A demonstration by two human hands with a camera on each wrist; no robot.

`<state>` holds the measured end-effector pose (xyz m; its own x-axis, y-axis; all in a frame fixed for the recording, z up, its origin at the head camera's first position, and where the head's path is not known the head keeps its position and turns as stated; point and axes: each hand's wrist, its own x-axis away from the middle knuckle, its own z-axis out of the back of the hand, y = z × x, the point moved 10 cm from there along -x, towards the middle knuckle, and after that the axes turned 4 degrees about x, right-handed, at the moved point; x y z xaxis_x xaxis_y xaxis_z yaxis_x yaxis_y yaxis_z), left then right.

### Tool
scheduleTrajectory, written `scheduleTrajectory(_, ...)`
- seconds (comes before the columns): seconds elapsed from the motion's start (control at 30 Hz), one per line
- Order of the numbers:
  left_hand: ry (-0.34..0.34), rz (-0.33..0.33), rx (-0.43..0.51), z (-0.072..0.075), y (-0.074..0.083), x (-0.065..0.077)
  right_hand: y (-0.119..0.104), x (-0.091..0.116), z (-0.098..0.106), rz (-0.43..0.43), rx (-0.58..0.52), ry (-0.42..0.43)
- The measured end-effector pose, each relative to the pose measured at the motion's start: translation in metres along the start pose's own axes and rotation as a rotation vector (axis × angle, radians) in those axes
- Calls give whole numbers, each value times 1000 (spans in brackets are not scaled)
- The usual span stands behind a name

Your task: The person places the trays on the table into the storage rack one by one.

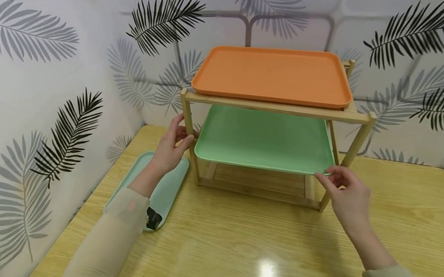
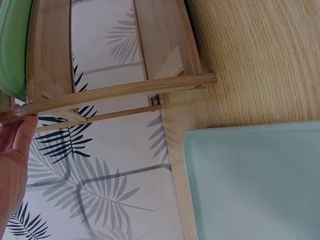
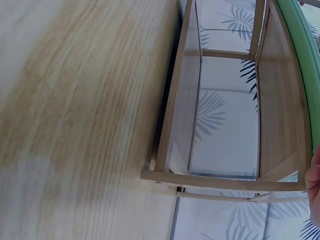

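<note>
A wooden rack (image 1: 265, 194) with several levels stands on the table against the wall. On its middle level lies a green tray (image 1: 267, 138), and an orange tray (image 1: 274, 74) lies on top. My left hand (image 1: 168, 148) grips the rack's left front post, thumb in front; the left wrist view shows those fingers (image 2: 24, 137) at the wood beside the green tray. With thumb and fingers, my right hand (image 1: 349, 196) pinches the green tray's front right corner. Only part of that hand (image 3: 313, 187) appears at the edge of the right wrist view.
A pale blue-green tray (image 1: 172, 186) lies on the table, left of the rack and partly under my left forearm. The wooden table (image 1: 227, 249) reaches back to a wall (image 1: 108, 6) with a leaf pattern. The rack's bottom shelf (image 1: 259, 178) sits low over the tabletop.
</note>
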<state>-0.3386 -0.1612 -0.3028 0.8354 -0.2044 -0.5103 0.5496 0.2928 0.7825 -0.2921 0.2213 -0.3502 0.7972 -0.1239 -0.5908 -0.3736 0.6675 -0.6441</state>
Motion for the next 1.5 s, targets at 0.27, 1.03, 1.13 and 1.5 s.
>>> scheduleTrajectory(0.27,-2,-26,10,-2,2,-1,4,-3,-5,-36,10,23)
scheduleTrajectory(1.03,3,-9,48,-1,3,-1,10,-19,-20,-179,-120,-18)
scheduleTrajectory(1.13,6,-8,46,0,3,-1,8,-15,-18,-164,-185,-18)
scheduleTrajectory(1.5,-4,21,57,-2,0,-1,-15,1,37,-15,-358,-93)
